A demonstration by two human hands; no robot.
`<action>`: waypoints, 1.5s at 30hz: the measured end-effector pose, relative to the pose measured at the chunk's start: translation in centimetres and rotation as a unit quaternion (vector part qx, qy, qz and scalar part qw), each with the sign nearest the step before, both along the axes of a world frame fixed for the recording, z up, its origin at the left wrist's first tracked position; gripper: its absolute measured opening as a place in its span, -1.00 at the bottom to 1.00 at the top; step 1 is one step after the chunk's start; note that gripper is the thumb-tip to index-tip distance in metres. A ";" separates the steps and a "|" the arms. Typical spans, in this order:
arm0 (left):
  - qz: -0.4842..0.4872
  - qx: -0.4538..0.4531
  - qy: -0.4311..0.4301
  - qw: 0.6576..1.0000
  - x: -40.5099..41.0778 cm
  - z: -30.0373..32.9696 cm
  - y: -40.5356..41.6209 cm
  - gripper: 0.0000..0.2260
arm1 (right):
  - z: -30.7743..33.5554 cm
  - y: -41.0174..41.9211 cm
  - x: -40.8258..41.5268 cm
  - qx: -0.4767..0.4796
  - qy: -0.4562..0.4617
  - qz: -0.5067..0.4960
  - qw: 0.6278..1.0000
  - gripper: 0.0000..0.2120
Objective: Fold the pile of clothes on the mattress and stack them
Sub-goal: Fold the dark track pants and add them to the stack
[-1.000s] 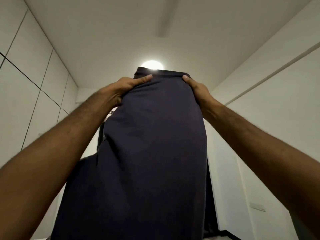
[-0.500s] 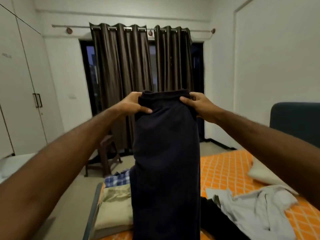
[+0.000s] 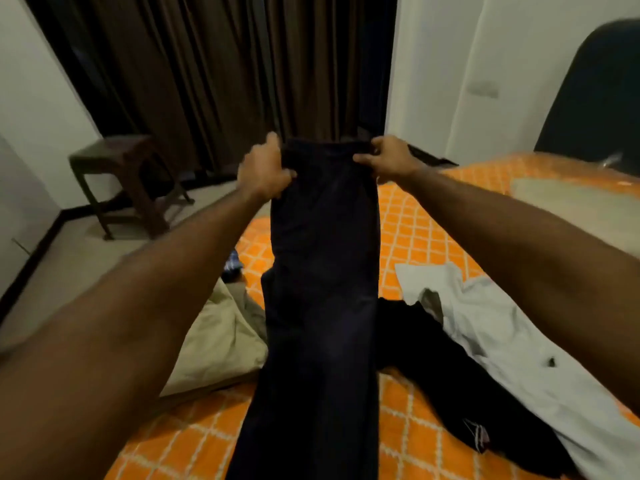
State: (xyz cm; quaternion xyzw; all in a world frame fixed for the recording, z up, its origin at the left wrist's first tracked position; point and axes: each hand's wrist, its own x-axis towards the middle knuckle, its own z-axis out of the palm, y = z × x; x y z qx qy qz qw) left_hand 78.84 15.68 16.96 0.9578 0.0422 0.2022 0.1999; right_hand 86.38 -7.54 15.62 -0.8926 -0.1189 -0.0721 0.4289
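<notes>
I hold a pair of dark navy trousers (image 3: 322,289) out in front of me over the orange patterned mattress (image 3: 412,233). My left hand (image 3: 264,173) grips the left end of the waistband, and my right hand (image 3: 388,159) pinches the right end. The legs hang together down toward me and run out of the frame's bottom edge. A folded beige garment (image 3: 214,341) lies at the left on the mattress, with a blue checked piece (image 3: 232,263) behind it. A black garment (image 3: 460,379) and a crumpled light grey shirt (image 3: 502,330) lie loose at the right.
A dark wooden stool (image 3: 119,178) stands on the floor at the left before brown curtains (image 3: 225,64). A dark headboard (image 3: 595,98) and a pale pillow (image 3: 568,199) sit at the far right. White walls surround the room.
My hands have come down from overhead to chest height with the trousers. The view has dropped from the ceiling to the mattress. Both grips are unchanged.
</notes>
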 end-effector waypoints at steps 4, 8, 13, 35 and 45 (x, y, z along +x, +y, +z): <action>-0.038 -0.237 0.033 0.970 7.0 -9.3 0.5 -0.62 | -9.1 0.5 6.9 0.080 0.088 -0.075 0.990 -0.71; -0.154 -0.100 0.162 0.970 6.4 -21.6 1.1 -0.61 | -21.4 0.6 7.3 0.025 0.140 -0.109 0.984 -0.54; -0.222 0.079 0.255 0.938 -1.1 -31.7 1.5 -0.61 | -28.6 2.5 -2.9 -0.046 0.094 0.032 0.994 -0.78; 0.096 -0.411 0.309 0.852 -43.6 -29.1 3.8 -0.42 | -29.7 1.8 -47.5 0.270 0.364 -0.154 0.878 -0.27; -0.029 -0.474 0.377 0.796 -51.3 -27.0 4.7 -0.65 | -27.9 4.2 -54.8 0.117 0.469 0.006 0.875 -0.73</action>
